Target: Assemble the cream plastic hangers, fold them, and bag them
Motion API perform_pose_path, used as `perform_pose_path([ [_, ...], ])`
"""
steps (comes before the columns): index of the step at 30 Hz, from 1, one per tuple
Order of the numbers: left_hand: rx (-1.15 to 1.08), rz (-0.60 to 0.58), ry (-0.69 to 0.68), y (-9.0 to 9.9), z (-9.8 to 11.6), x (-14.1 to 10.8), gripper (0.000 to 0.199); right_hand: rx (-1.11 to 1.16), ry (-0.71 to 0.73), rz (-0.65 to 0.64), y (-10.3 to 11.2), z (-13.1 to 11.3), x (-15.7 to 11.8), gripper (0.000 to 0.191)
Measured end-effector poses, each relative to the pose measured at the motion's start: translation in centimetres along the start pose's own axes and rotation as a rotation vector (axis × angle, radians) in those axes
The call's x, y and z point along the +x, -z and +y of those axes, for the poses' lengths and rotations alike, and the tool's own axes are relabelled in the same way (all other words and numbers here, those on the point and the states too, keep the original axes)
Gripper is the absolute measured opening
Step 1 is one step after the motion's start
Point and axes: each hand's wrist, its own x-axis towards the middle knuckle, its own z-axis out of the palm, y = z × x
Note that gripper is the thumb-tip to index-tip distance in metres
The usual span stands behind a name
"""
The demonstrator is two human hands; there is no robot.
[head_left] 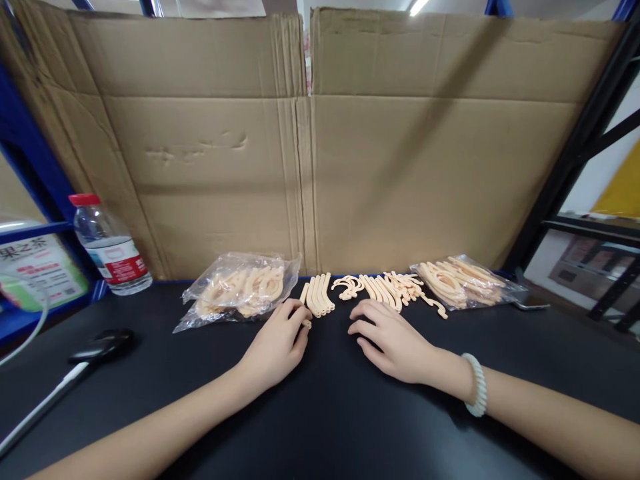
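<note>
My left hand (280,341) is closed around a pale beige curved strip (307,324); only its end shows past my fingertips. Just beyond lies a row of similar curved strips (320,295), side by side. My right hand (393,341) hovers over or rests on the black table, I cannot tell which, with fingers bent and apart and no held thing visible. Past its knuckles are a second row of curved strips (381,291), a small group of hook-shaped pieces (349,287) and a loose heap of wavy pieces (406,287).
Clear plastic bags of beige pieces lie at the back left (240,290) and back right (463,281). A water bottle (117,257) stands far left, behind a black device with a white cable (103,345). Cardboard (425,167) walls the table's back.
</note>
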Motion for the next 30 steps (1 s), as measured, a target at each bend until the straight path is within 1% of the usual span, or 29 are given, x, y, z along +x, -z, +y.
perform_pose_path([
  [5, 0.033, -0.003, -0.033, 0.0, 0.1, -0.2, 0.018, -0.123, -0.032, -0.021, -0.3, 0.3, 1.1, 0.024],
  [9, 0.1, -0.01, -0.027, 0.1, 0.2, -0.2, 0.019, -0.181, -0.077, -0.061, -0.5, 0.5, 1.9, 0.03],
  [13, 0.138, 0.036, -0.023, 0.4, 0.5, -0.2, 0.019, -0.216, -0.091, -0.092, -0.7, 0.8, 2.5, 0.034],
  [15, 0.158, 0.053, -0.046, 0.5, 0.6, -0.3, 0.02, -0.212, -0.104, -0.108, -0.8, 1.0, 2.8, 0.036],
  [18, 0.16, 0.07, -0.12, 0.7, 0.9, -0.4, 0.022, -0.194, -0.114, -0.12, -0.7, 1.2, 3.2, 0.04],
  [21, 0.051, 0.079, -0.186, 0.9, 1.3, -0.5, 0.022, -0.167, -0.117, -0.091, -0.3, 1.5, 3.6, 0.041],
  [24, -0.137, 0.086, -0.191, 1.1, 1.7, -0.7, 0.021, -0.073, -0.148, 0.018, 0.5, 1.7, 3.7, 0.041],
  [27, -0.368, 0.117, -0.1, 1.1, 2.4, -1.0, 0.016, 0.17, -0.23, 0.184, 1.3, 1.6, 3.4, 0.041],
  [30, -0.663, 0.069, 0.052, 0.9, 3.3, -1.2, 0.01, 0.563, -0.374, 0.301, 1.9, 0.7, 2.3, 0.035],
])
